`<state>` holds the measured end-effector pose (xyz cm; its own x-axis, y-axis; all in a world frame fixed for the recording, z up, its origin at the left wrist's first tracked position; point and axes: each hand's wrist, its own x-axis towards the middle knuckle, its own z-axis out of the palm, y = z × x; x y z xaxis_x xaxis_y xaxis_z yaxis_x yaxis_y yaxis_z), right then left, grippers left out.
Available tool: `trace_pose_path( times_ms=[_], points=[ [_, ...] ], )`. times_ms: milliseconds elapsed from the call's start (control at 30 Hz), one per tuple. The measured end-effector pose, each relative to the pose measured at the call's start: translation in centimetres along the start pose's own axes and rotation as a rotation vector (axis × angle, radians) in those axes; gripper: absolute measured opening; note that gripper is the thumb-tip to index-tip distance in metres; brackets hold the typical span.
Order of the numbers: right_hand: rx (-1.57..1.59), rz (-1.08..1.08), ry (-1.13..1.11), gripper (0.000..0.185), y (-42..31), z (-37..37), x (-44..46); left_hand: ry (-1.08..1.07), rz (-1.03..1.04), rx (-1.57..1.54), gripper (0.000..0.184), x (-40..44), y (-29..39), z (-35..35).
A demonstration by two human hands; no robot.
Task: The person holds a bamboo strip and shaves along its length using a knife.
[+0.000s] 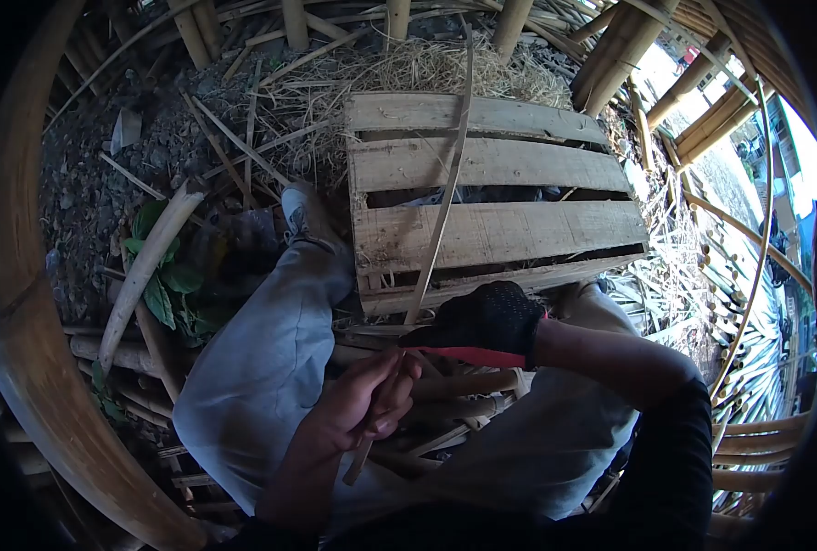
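Note:
A long, thin bamboo strip (440,223) rises from my hands, over the wooden crate (509,230), towards the top of the view. My bare left hand (369,397) is closed around its lower part, and the short end sticks out below the fingers. Just right of it, my right hand (482,321), in a black glove, is closed at the strip, close to the left fingertips. Something red (473,354) shows along the glove's lower edge; whether it is glove or a tool, I cannot tell. The right fingertips are hidden.
The slatted crate stands in front of my knees, between my feet. Bamboo poles (142,275) and green leaves (177,278) lie at the left. Dry shavings (408,78) heap behind the crate. A thick bamboo pole (23,358) curves along the left edge; many cut strips (748,367) lie right.

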<state>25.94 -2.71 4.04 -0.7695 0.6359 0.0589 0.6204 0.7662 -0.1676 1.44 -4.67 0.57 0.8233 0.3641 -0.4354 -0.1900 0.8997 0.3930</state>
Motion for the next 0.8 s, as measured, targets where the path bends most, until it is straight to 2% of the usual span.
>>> trace_pose_path(
  times_ms=[133,200,267,367,433,600,667,733,800],
  points=[
    [0.16,0.005,0.029,0.045,-0.7,-0.8,0.4,-0.001,0.004,0.02,0.036,-0.3,0.1,-0.3],
    [0.132,0.023,-0.003,0.045,-0.6,-0.3,0.2,0.017,0.013,0.014,0.036,-0.1,-0.1,0.2],
    [0.103,0.041,-0.037,0.044,-0.5,-0.3,-0.1,0.165,0.067,0.079,0.034,0.4,-0.5,1.1],
    [0.12,0.022,-0.057,0.046,-0.2,-1.1,0.0,0.099,-0.018,0.059,0.034,0.0,-0.2,0.6],
    [0.212,0.074,-0.261,0.049,-0.3,-1.4,0.2,0.066,-0.03,0.054,0.032,-0.1,0.0,0.2],
    [0.153,0.11,-0.279,0.045,-1.1,-1.3,0.0,0.018,-0.043,-0.004,0.026,-0.7,0.2,0.6],
    [0.153,0.152,-0.293,0.043,-1.9,-2.5,0.5,0.056,-0.066,0.022,0.021,-1.2,0.6,1.5],
    [0.078,0.164,-0.423,0.039,-2.2,-4.0,1.1,0.075,-0.062,0.036,0.02,-1.5,0.6,2.6],
    [0.061,0.163,-0.388,0.038,-1.8,-3.3,0.5,0.1,-0.055,0.048,0.02,-1.6,0.5,2.9]
  ],
)
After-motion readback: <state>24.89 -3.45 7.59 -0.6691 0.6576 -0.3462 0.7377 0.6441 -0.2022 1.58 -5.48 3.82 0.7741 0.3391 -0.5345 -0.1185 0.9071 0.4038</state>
